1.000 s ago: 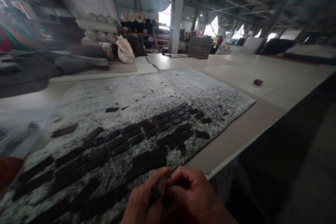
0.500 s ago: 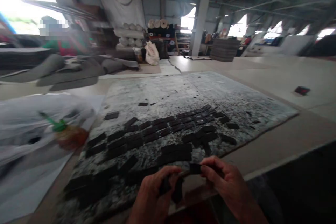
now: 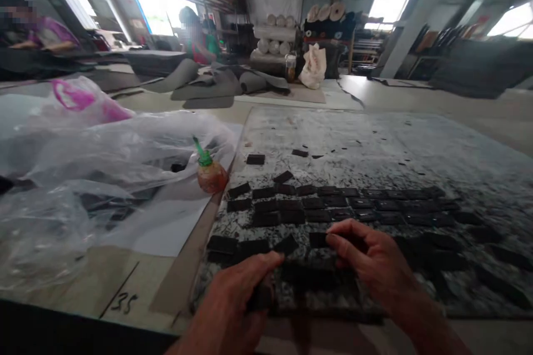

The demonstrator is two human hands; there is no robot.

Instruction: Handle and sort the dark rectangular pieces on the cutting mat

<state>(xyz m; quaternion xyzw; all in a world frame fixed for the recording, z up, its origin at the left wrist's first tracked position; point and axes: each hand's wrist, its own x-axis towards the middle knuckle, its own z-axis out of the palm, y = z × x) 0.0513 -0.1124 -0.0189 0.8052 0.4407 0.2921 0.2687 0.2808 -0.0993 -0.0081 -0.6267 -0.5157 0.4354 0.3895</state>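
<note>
Small black rectangular pieces, seemingly cloth or foam, lie in rows on a stained, speckled board (image 3: 283,122). Between the thumb and forefinger of my right hand (image 3: 375,263) is one black piece (image 3: 318,239), held just in front of the nearest row. My left hand (image 3: 233,294) is curled at the board's near edge, with a dark piece (image 3: 260,295) partly hidden under its fingers. Its forefinger tip is beside another loose black piece (image 3: 286,244), and I cannot tell whether they touch. More pieces lie beneath and beyond my right hand, in shadow.
A squat bottle of amber liquid (image 3: 212,177) with a green nozzle stands left of the board. Crumpled clear plastic (image 3: 125,144) covers the table's left side. Grey sheets (image 3: 225,80) and a white bag (image 3: 314,66) lie farther back. Two people (image 3: 54,33) are in the background.
My view has turned left, bringing the bottle and plastic closer to the middle. My right hand's black piece is now over the board, near the rows; my left hand also reaches over it.
</note>
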